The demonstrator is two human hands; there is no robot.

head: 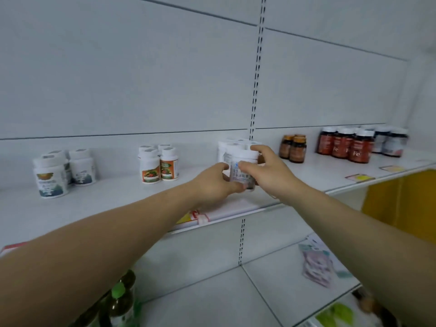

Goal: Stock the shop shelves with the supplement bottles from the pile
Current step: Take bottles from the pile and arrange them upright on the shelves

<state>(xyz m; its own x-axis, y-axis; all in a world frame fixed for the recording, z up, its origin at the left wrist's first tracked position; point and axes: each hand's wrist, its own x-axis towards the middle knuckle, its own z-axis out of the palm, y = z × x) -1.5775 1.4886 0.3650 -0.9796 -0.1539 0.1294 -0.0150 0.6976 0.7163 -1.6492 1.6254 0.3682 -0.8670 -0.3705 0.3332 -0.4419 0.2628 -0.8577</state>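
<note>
A white supplement bottle (243,169) with a blue-printed label stands at the front of a cluster of white bottles (232,146) on the upper shelf (118,199). My left hand (213,184) grips its lower left side. My right hand (266,169) holds it from the right, with fingers curled over the cap. The bottle's base is hidden behind my fingers.
On the same shelf stand white bottles with green labels (56,173), orange-labelled bottles (159,165), small amber bottles (293,148), red bottles (346,143) and dark bottles (390,140). A pouch (317,264) lies on the lower shelf. A dark green bottle (119,300) is below left.
</note>
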